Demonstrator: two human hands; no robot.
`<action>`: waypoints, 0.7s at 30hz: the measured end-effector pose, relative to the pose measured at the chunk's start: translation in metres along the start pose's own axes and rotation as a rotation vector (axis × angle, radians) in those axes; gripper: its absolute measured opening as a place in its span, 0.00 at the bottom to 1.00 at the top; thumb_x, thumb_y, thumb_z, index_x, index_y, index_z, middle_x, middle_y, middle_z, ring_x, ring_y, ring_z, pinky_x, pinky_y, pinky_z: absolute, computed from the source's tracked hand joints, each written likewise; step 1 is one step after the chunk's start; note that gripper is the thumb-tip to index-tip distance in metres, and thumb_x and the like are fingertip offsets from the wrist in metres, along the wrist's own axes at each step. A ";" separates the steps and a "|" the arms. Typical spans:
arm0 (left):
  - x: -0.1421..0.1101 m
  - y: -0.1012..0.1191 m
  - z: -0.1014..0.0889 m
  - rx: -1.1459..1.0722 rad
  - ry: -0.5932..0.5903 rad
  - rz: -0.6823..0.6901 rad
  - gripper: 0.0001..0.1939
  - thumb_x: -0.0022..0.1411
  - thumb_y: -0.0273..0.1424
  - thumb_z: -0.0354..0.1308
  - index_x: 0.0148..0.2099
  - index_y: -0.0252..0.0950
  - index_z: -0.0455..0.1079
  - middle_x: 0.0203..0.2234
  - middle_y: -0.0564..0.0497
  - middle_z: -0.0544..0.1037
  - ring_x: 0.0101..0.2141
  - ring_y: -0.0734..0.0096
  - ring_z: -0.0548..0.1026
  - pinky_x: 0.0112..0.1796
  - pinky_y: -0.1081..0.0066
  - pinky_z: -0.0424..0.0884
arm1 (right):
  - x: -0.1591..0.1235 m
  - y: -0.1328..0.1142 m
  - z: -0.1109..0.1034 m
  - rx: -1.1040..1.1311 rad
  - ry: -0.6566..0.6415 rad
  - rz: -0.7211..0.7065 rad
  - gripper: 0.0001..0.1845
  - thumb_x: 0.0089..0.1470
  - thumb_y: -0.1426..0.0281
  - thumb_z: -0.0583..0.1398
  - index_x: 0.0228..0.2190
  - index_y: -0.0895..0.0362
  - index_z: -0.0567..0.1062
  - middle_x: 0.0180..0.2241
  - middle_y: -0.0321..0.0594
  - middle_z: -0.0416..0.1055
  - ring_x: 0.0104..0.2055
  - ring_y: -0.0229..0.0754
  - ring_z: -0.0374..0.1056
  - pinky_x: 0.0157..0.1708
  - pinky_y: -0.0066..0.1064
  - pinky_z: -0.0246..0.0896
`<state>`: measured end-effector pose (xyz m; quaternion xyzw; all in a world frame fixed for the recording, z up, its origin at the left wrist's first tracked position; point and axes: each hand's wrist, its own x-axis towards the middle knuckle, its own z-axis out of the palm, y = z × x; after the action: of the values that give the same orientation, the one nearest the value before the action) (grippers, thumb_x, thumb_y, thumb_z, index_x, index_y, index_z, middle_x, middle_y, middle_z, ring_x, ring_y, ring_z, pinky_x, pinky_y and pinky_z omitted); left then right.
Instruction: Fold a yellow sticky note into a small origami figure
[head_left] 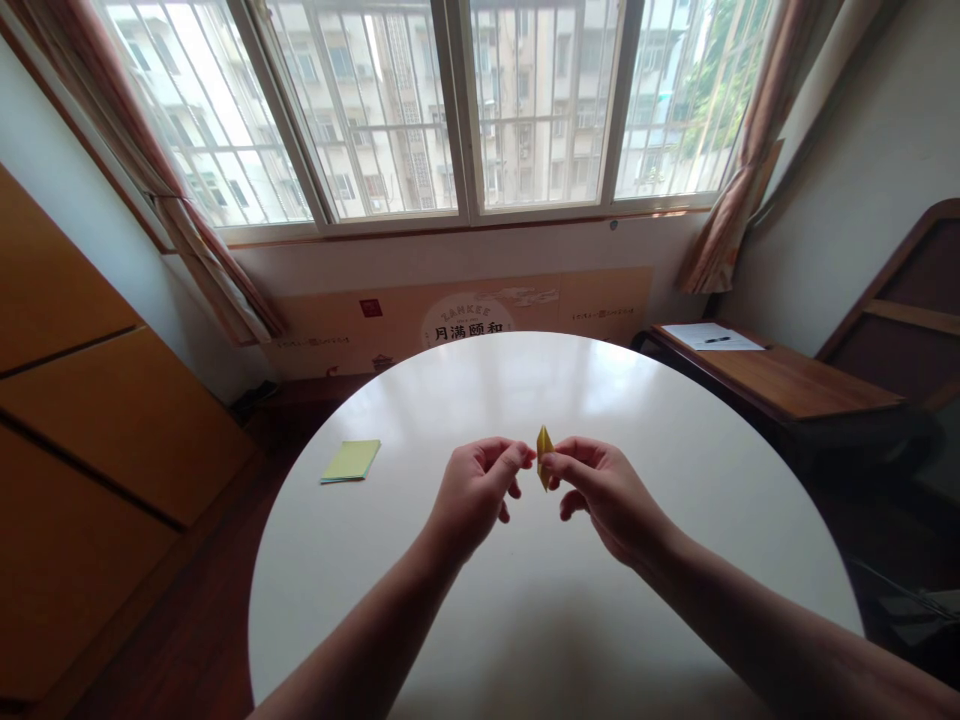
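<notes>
Above the white round table (330, 590), my right hand (604, 480) pinches a small folded piece of yellow paper (544, 440) between thumb and fingers. The paper stands upright and is narrow, pointed at top and bottom, with a crease down its middle. My left hand (484, 485) is just left of it, thumb and forefinger pressed together close to the paper's left edge. Whether those fingertips hold anything is too small to tell. A stack of square paper sheets (351, 461), yellow on top with bluish-green edges below, lies on the table to the left.
At the right, a wooden bench (810, 380) carries a white sheet (712, 337) with a dark pen on it. A chair-like frame (907, 310) stands behind. Wooden cabinets (90, 420) line the left. Barred windows (540, 110) with tied curtains (724, 240) are ahead.
</notes>
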<state>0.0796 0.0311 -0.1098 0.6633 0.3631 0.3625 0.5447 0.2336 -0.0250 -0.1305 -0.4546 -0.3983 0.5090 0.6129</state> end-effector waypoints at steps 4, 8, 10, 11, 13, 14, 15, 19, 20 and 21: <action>-0.002 -0.001 0.000 0.194 -0.043 0.067 0.17 0.59 0.43 0.60 0.35 0.32 0.78 0.18 0.52 0.72 0.18 0.75 0.66 0.16 0.78 0.62 | 0.000 0.001 0.000 0.052 0.026 -0.010 0.11 0.46 0.63 0.69 0.24 0.58 0.76 0.23 0.37 0.69 0.28 0.38 0.62 0.18 0.23 0.58; -0.005 0.003 0.003 0.251 -0.042 0.140 0.17 0.60 0.43 0.60 0.32 0.34 0.79 0.21 0.49 0.76 0.20 0.75 0.68 0.18 0.78 0.62 | 0.000 0.002 0.002 0.061 0.036 -0.013 0.11 0.45 0.63 0.68 0.23 0.57 0.75 0.23 0.36 0.67 0.28 0.38 0.62 0.18 0.23 0.58; -0.006 0.005 0.004 0.263 -0.028 0.150 0.16 0.60 0.42 0.60 0.32 0.34 0.79 0.22 0.49 0.77 0.21 0.74 0.68 0.18 0.78 0.63 | 0.000 0.001 0.002 0.058 0.033 -0.008 0.11 0.46 0.63 0.68 0.24 0.57 0.75 0.23 0.36 0.68 0.28 0.38 0.62 0.18 0.23 0.58; -0.005 0.005 0.004 0.260 -0.026 0.147 0.16 0.60 0.42 0.60 0.32 0.34 0.79 0.22 0.49 0.77 0.21 0.74 0.68 0.18 0.78 0.63 | -0.001 0.000 0.003 0.057 0.029 -0.006 0.11 0.46 0.64 0.68 0.24 0.57 0.75 0.24 0.36 0.68 0.28 0.39 0.62 0.18 0.23 0.58; -0.004 0.003 0.003 0.231 -0.039 0.119 0.15 0.59 0.41 0.61 0.31 0.34 0.78 0.21 0.49 0.76 0.21 0.74 0.68 0.17 0.78 0.62 | -0.001 -0.001 0.003 0.051 0.017 -0.006 0.10 0.47 0.64 0.67 0.24 0.57 0.75 0.24 0.36 0.67 0.29 0.39 0.62 0.18 0.23 0.58; -0.004 0.002 0.003 0.208 -0.051 0.097 0.15 0.59 0.41 0.61 0.31 0.33 0.78 0.20 0.50 0.75 0.20 0.74 0.68 0.17 0.78 0.62 | -0.002 -0.001 0.003 0.047 0.007 -0.006 0.09 0.47 0.64 0.66 0.25 0.57 0.75 0.24 0.36 0.67 0.29 0.39 0.62 0.18 0.23 0.58; -0.003 0.000 0.002 0.183 -0.063 0.075 0.15 0.58 0.42 0.61 0.31 0.33 0.77 0.19 0.50 0.74 0.20 0.75 0.67 0.16 0.78 0.62 | -0.002 -0.002 0.003 0.041 -0.005 -0.006 0.09 0.48 0.65 0.66 0.25 0.57 0.75 0.25 0.36 0.67 0.29 0.39 0.62 0.18 0.23 0.58; -0.001 -0.005 0.001 0.123 -0.091 0.024 0.16 0.58 0.42 0.62 0.31 0.32 0.75 0.17 0.53 0.70 0.17 0.77 0.64 0.16 0.78 0.61 | -0.002 -0.001 0.004 0.013 -0.038 -0.006 0.07 0.49 0.66 0.64 0.25 0.57 0.75 0.25 0.36 0.66 0.29 0.39 0.62 0.18 0.24 0.59; -0.001 -0.005 0.001 0.122 -0.094 0.022 0.16 0.58 0.42 0.62 0.31 0.32 0.75 0.17 0.53 0.70 0.17 0.78 0.64 0.16 0.79 0.60 | -0.002 -0.001 0.003 0.008 -0.040 -0.005 0.07 0.49 0.67 0.64 0.25 0.57 0.75 0.25 0.36 0.66 0.29 0.39 0.62 0.18 0.24 0.59; -0.001 -0.005 0.001 0.124 -0.098 0.020 0.16 0.58 0.42 0.62 0.32 0.32 0.75 0.17 0.53 0.70 0.17 0.78 0.63 0.16 0.79 0.60 | -0.002 -0.001 0.003 0.006 -0.041 -0.004 0.06 0.49 0.67 0.63 0.25 0.57 0.74 0.24 0.36 0.66 0.28 0.39 0.62 0.18 0.24 0.58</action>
<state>0.0798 0.0302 -0.1146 0.7164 0.3509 0.3119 0.5161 0.2304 -0.0261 -0.1290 -0.4416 -0.4102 0.5180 0.6070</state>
